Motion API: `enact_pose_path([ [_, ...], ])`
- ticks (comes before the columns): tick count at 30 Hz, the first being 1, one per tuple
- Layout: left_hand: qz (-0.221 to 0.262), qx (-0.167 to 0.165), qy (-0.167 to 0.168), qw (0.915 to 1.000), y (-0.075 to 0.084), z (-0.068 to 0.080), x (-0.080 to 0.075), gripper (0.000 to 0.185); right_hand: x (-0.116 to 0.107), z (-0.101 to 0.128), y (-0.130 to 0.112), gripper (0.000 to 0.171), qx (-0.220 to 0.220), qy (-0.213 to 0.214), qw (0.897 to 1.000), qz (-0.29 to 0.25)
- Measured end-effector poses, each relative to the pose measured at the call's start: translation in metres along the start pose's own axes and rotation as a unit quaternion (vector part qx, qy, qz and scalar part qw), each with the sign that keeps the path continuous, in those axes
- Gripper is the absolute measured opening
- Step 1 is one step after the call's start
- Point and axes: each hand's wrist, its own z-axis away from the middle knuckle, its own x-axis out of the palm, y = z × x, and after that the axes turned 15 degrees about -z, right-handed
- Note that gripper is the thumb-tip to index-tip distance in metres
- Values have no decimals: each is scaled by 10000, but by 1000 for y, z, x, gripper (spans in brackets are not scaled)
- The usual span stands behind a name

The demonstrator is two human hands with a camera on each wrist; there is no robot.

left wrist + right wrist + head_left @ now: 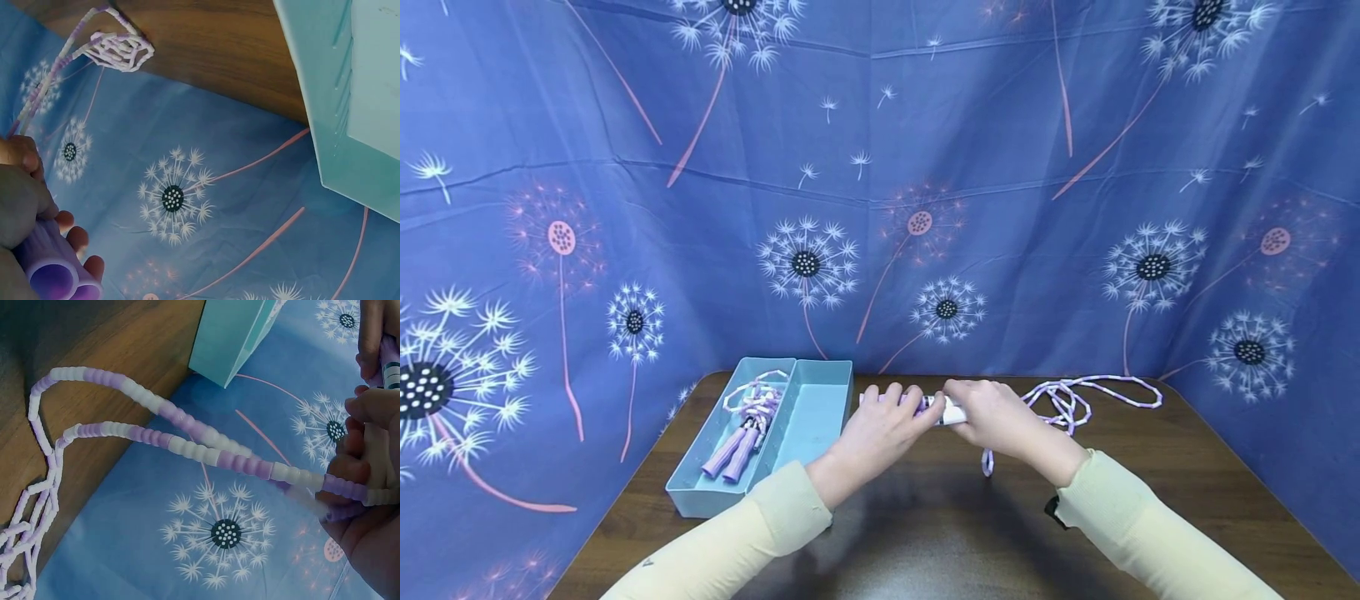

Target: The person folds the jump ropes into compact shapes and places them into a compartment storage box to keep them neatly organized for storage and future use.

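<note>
My left hand [880,433] grips the two purple handles [42,240] of a beaded jump rope side by side; their hollow ends show in the left wrist view. Close beside it on the right, my right hand [996,417] holds the rope's white and purple beaded cord [244,464] where it runs up near the handles. A white part with dark bands [392,375] shows between the hands. The rest of the cord trails down to a loose tangle on the table at the back right, and a small loop hangs below the right hand.
On the left of the brown table [925,533] stands a teal tray [820,408] with two compartments. Its left one holds another jump rope [758,412], bundled, with purple handles. A blue dandelion-print curtain [880,250] hangs behind the table.
</note>
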Motion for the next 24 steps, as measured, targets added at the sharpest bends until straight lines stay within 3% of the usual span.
enact_pose_path([
  [6,37,60,49,10000,-8,0,-3,31,-3,4,-2,36,52,357,9963,-777],
  [15,-87,-66,372,9992,-22,-4,-8,34,-4,6,1,53,310,937,9799,-1732],
  [19,-26,-83,283,9996,-29,-4,-10,34,-6,11,1,54,558,1150,9701,-2061],
  [24,66,-73,39,9999,-35,-5,-13,37,1,20,4,44,886,1302,9633,-2174],
])
